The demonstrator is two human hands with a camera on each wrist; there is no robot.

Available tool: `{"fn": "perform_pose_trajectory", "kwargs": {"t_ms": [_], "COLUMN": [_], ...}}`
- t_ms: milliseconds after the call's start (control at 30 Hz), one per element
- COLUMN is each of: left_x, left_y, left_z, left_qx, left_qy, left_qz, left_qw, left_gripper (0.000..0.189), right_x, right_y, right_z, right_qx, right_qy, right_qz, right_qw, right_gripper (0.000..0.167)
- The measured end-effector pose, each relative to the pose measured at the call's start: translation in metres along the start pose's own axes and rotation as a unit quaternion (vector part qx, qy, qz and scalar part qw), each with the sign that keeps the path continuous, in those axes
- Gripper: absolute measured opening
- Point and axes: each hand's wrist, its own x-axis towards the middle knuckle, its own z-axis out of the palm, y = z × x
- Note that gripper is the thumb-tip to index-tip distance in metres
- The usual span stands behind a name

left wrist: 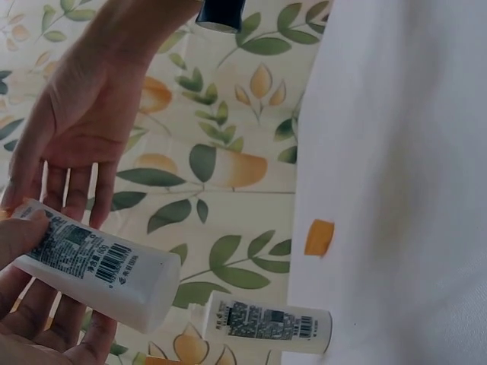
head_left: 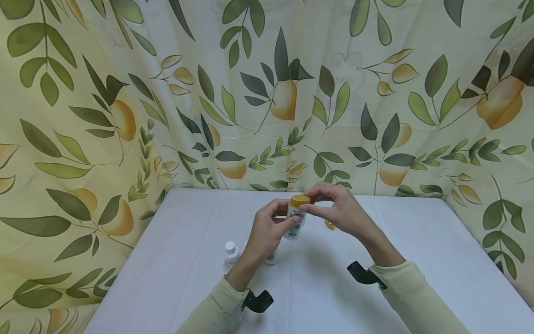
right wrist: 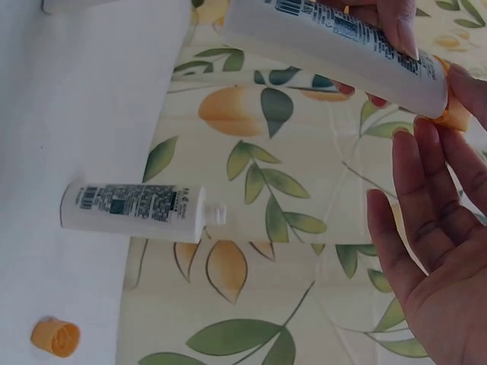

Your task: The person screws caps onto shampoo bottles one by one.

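Observation:
My left hand [head_left: 267,229] grips a white printed bottle [head_left: 293,227] above the table, tilted in the wrist views, its label and barcode showing. My right hand [head_left: 344,211] pinches the orange cap [head_left: 300,200] on top of that bottle between thumb and fingertips; the other fingers extend loosely in the right wrist view. Whether the cap is loose cannot be told. Behind, a second white bottle [right wrist: 133,211] stands uncapped on the table, its bare threaded neck showing. Near it lies a loose orange cap [right wrist: 55,337], partly hidden by my right hand in the head view.
A small white-capped bottle [head_left: 231,253] stands left of my left forearm. Another white container [head_left: 271,258] is partly hidden behind that wrist. The white-covered table [head_left: 192,222] meets a leaf-and-fruit patterned curtain [head_left: 258,139] at its far edge. Black camera mounts [head_left: 258,301] sit on both wrists.

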Motion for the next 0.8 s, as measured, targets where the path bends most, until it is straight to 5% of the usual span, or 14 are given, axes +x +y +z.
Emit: {"fn": "perform_pose_trajectory", "kwargs": {"t_ms": [800], "left_x": [0.0008], "left_y": [0.0024], "left_z": [0.0019], "left_qx": [0.011], "left_qy": [0.032], "left_qz": [0.003], "left_qw": [0.9994], "left_gripper": [0.037], "right_x": [0.0003], "right_y": [0.0038], "right_z": [-0.0019], "right_qx": [0.002], "right_qy": [0.012], "right_qz": [-0.019], "right_qw": [0.9998], "right_gripper": [0.011]}}
